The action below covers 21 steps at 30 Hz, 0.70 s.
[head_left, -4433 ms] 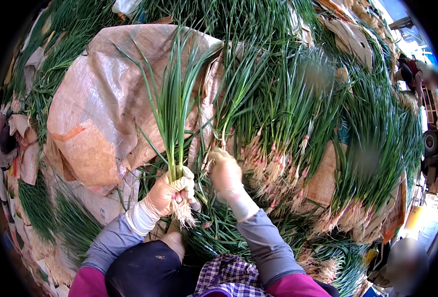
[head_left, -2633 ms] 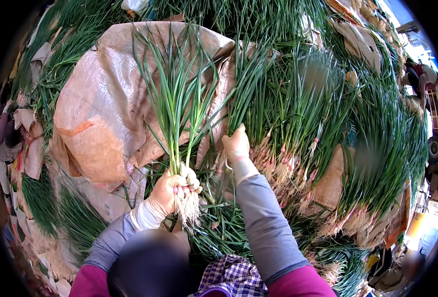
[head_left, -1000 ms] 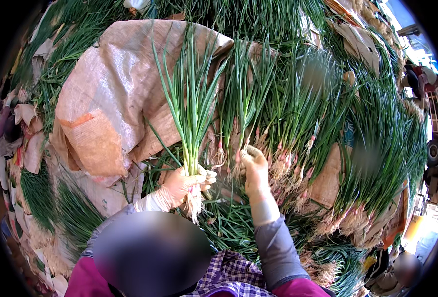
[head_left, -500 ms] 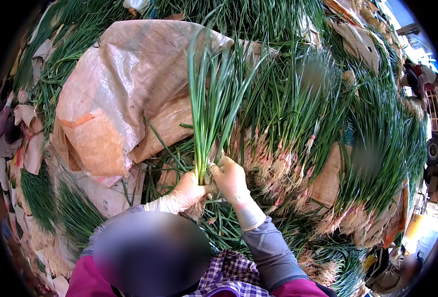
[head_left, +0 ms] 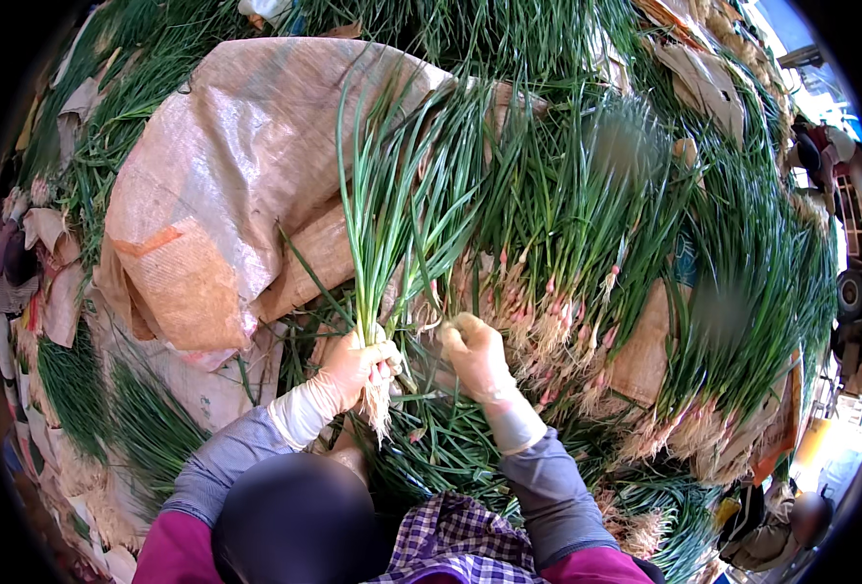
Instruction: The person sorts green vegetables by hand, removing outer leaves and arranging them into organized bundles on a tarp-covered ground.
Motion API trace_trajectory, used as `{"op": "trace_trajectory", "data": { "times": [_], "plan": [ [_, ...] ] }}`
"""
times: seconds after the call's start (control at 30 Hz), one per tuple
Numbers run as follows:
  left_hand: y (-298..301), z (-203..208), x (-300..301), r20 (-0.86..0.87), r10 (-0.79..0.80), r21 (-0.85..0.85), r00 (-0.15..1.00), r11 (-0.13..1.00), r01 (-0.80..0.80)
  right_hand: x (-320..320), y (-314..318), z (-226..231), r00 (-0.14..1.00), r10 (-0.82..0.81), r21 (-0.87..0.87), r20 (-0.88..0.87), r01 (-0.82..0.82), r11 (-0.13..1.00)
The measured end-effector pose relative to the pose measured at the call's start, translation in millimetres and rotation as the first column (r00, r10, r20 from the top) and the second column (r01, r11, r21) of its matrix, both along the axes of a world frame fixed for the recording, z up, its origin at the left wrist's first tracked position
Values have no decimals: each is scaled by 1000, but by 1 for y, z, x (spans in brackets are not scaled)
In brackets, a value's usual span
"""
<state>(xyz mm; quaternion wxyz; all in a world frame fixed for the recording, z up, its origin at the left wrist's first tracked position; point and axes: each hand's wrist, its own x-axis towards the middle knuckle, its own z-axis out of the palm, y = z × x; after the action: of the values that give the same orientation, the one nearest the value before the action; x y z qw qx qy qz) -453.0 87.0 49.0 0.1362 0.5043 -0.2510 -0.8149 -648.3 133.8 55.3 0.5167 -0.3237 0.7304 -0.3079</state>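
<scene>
A bunch of spring onions (head_left: pixel 377 243) stands upright in my left hand (head_left: pixel 348 370), its long green leaves fanned upward. Pale roots (head_left: pixel 377 404) hang out below the closed fingers. To the right of the bunch, and apart from it, is my right hand (head_left: pixel 475 355) with its fingers curled together. A thin leaf end reaches close to those fingertips; whether they pinch it is too small to tell. Both hands wear pale, thin gloves. Loose green leaves (head_left: pixel 450 438) are strewn beneath the hands.
A large brownish woven sheet (head_left: pixel 246 146) is folded over at the left and centre. Rows of spring onions (head_left: pixel 567 234) with pinkish bulbs and roots lie to the right. More green heaps (head_left: pixel 528 39) fill the far side. Other people (head_left: pixel 12 253) are at the edges.
My hands have come apart: the right has moved slightly right, off the bunch. My left hand has shifted left with the bunch, and the roots now show below it.
</scene>
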Motion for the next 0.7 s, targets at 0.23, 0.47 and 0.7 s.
{"op": "trace_trajectory", "data": {
  "times": [0.23,0.47,0.7],
  "plan": [
    [5,18,-16,74,-54,-91,996,994,60,-15,-5,-12,947,321,150,32,-322,935],
    [17,-15,-9,292,-47,-464,955,866,185,29,-21,-36,961,-75,78,265,56,995],
    [14,-7,-14,368,-121,-504,922,808,306,34,-21,-21,969,109,32,-221,-104,994]
  ]
}}
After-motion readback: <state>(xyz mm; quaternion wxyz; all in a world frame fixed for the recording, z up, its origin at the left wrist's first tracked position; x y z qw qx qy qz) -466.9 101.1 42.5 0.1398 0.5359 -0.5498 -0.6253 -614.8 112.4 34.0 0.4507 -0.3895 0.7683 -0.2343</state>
